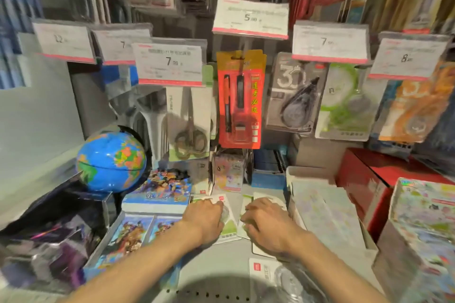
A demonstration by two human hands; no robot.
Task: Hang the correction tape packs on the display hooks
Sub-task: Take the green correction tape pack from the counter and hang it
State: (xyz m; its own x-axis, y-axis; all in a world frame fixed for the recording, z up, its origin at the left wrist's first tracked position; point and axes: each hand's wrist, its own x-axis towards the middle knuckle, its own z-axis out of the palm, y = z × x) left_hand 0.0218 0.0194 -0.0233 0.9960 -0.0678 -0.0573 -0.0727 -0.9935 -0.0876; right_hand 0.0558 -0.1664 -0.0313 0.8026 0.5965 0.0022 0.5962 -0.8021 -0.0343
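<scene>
Green correction tape packs [227,224] lie flat on the shelf [221,265] below the red pen pack [240,98], ready for collection. Left hand [205,216] and right hand [264,221] are pressed onto them; whether either grip is clenched cannot be told.

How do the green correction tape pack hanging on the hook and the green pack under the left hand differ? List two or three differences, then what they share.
The hanging pack is upright on a display hook; the pack under the left hand lies flat on the shelf. The hanging pack is untouched and in full view; the shelf pack is partly covered by the left hand. Both have green and white cards.
</scene>
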